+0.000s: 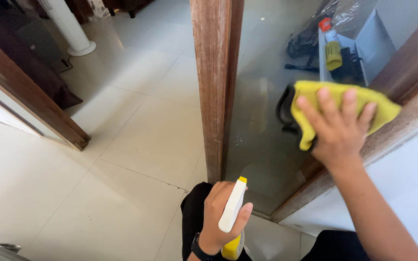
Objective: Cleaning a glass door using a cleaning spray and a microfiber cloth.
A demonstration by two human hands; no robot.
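Observation:
My right hand (338, 126) presses a yellow cloth (310, 99) flat against the glass pane (260, 121) of a wooden-framed door, fingers spread over the cloth. My left hand (221, 215) grips a yellow spray bottle with a white trigger head (232, 209), held low near my knee and just below the wooden door post (215, 87). A dark watch sits on that wrist. Small droplets speckle the lower part of the glass.
The glass reflects a spray bottle (332, 46) and dark shapes. Pale floor tiles (122, 145) stretch to the left. A white fan pedestal (73, 29) stands at the far back left, beside another wooden door frame (30, 96). A white wall (407, 183) lies to the right.

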